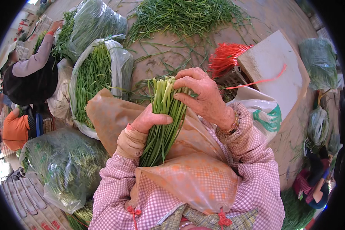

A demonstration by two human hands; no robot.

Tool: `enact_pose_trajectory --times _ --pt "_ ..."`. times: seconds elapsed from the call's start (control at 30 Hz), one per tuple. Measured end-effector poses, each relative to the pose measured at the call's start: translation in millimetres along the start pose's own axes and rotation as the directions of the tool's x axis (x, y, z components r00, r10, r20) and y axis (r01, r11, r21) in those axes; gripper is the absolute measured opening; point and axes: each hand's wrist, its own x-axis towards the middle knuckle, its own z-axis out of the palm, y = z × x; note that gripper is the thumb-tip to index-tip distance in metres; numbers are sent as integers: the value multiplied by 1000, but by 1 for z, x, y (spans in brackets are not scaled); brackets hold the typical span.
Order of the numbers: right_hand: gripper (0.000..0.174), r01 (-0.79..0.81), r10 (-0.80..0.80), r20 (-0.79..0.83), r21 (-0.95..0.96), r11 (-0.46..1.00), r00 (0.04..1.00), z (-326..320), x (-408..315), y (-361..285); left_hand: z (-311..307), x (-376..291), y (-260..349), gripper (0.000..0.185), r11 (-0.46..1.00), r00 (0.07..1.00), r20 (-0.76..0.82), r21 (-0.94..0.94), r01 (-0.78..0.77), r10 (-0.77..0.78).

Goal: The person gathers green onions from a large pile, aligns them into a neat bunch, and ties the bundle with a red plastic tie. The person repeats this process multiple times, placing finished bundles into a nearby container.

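My left hand (pixel 152 118) grips a thick bunch of long green garlic chives (pixel 164 135), its thumb laid across the front. The pale cut ends point away from me and the leaves run back towards my lap. At the cut ends, my right hand (pixel 198 92) has its thumb and fingertips on the stalks at the right side of the bunch. Whether it pinches single stalks is hard to tell. Beneath the bunch, an orange-dotted plastic apron (pixel 195 175) covers my lap.
Loose chives (pixel 187 17) are heaped on the floor ahead. An open bag of chives (pixel 93 77) stands left, near a full plastic bag (pixel 66 164). To the right are red ties (pixel 227 57), a white board (pixel 276 69) with one red strip (pixel 258 82), and a white sack (pixel 256 106). People work on both sides.
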Motion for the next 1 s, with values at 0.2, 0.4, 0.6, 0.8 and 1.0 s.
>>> enact_pose_trajectory --times 0.2,0.4,0.6,0.8,1.0 --pt "20 184 -154 128 -264 947 980 9 0 15 -2 -7 -4 65 990 999 -34 -136 27 -32" --pt "11 346 -339 102 -473 810 935 -18 27 26 -9 -7 -6 67 992 1000 -6 -125 26 -26" --pt "38 -528 399 -378 -348 775 835 -88 90 65 -15 -2 -7 64 999 999 34 -35 5 -4" --pt "34 92 -82 437 -2 996 896 6 45 63 -18 5 -9 56 999 996 78 10 43 -43" --pt "12 105 -137 323 113 988 937 9 80 41 -18 2 -8 57 997 998 38 -41 58 -57"
